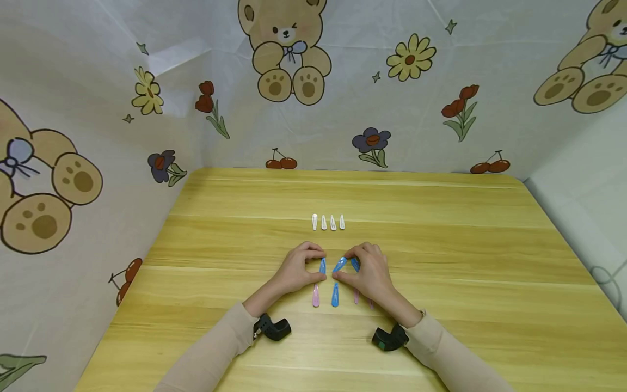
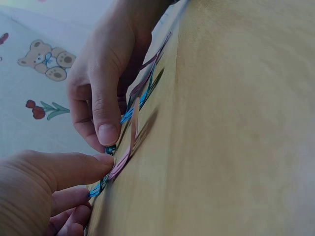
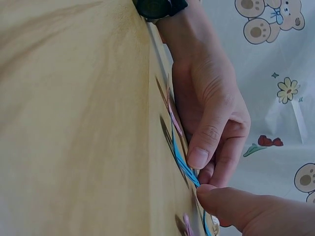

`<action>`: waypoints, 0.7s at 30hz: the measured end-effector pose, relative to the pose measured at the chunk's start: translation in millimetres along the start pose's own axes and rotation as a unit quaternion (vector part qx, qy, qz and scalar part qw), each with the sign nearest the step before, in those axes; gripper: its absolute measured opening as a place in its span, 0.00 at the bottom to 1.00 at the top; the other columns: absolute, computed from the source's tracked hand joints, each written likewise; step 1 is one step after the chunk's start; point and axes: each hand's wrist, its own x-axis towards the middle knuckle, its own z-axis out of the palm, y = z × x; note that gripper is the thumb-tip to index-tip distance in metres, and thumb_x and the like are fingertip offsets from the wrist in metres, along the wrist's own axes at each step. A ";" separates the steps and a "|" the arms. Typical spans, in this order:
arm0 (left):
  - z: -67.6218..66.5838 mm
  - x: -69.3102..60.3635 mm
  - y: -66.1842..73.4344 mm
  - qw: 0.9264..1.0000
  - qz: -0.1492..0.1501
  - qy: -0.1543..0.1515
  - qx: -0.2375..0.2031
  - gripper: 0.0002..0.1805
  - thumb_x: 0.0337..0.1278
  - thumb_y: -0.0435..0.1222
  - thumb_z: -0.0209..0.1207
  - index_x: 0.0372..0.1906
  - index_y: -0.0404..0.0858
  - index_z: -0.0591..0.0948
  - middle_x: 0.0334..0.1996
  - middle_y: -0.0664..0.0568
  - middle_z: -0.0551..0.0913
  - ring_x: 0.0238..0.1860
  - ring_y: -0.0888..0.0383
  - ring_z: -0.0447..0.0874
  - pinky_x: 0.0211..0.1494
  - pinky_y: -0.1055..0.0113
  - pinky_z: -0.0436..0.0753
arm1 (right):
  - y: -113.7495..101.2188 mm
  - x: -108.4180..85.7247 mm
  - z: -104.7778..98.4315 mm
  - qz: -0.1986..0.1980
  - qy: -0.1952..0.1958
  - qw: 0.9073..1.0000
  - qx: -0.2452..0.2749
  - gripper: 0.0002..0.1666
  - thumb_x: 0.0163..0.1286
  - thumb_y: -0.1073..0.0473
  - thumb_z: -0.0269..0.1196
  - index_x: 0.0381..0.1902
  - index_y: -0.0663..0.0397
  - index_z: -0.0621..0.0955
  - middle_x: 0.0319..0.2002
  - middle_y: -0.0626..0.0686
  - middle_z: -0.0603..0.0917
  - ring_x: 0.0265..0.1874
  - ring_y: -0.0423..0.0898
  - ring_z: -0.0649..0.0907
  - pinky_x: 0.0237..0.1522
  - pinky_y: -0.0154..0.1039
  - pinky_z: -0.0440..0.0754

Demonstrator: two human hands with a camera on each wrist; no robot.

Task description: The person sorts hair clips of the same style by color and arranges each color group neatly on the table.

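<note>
No readable text in any view

No word, brand or number can be read. The white hair clips (image 1: 333,222) on the far part of the worktop (image 1: 441,228) show no legible lettering, nor do the blue hair clip (image 1: 335,294) and the pink hair clip (image 1: 315,295) lying nearer. The backdrop cloth (image 1: 303,130) carries pictures only. On the right wrist camera (image 1: 390,338), a small green patch (image 1: 381,345) is too tiny to make out.
</note>
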 end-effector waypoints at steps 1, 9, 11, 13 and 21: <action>-0.3 -0.1 0.3 1.000 0.000 0.001 0.000 0.25 0.46 0.34 0.73 0.53 0.35 0.83 0.53 0.52 0.79 0.51 0.56 0.77 0.50 0.67 0.75 | 0.0 0.2 0.2 -0.002 0.001 1.000 0.000 0.27 0.43 0.45 0.80 0.37 0.53 0.85 0.36 0.52 0.80 0.36 0.47 0.71 0.37 0.40 0.60; -1.0 0.2 1.4 1.000 -0.002 0.000 0.007 0.25 0.45 0.35 0.74 0.53 0.35 0.84 0.53 0.51 0.79 0.52 0.55 0.77 0.51 0.66 0.76 | -1.5 0.0 -0.1 -0.015 0.003 1.000 -0.014 0.27 0.43 0.44 0.80 0.39 0.52 0.86 0.39 0.51 0.82 0.38 0.49 0.73 0.38 0.41 0.63; -1.1 0.4 1.5 1.000 -0.002 0.001 0.008 0.25 0.45 0.35 0.74 0.53 0.35 0.84 0.53 0.51 0.79 0.52 0.55 0.77 0.51 0.66 0.76 | -2.6 0.0 -0.3 -0.014 0.002 1.000 -0.021 0.26 0.44 0.45 0.79 0.39 0.51 0.86 0.39 0.51 0.82 0.39 0.49 0.73 0.38 0.41 0.63; -1.2 0.4 1.5 1.000 -0.002 0.003 0.008 0.25 0.45 0.35 0.74 0.53 0.36 0.84 0.53 0.52 0.79 0.52 0.55 0.77 0.51 0.66 0.76 | -3.9 0.1 -0.6 -0.010 0.000 1.000 -0.025 0.27 0.44 0.44 0.79 0.39 0.51 0.86 0.40 0.52 0.82 0.39 0.49 0.73 0.38 0.42 0.64; -0.3 -0.8 1.7 1.000 0.003 0.005 0.009 0.24 0.46 0.35 0.73 0.53 0.35 0.84 0.52 0.51 0.80 0.51 0.56 0.77 0.50 0.67 0.75 | -9.7 1.6 0.8 -0.002 -0.001 0.999 -0.045 0.31 0.43 0.38 0.78 0.41 0.51 0.85 0.41 0.52 0.81 0.41 0.51 0.74 0.38 0.44 0.65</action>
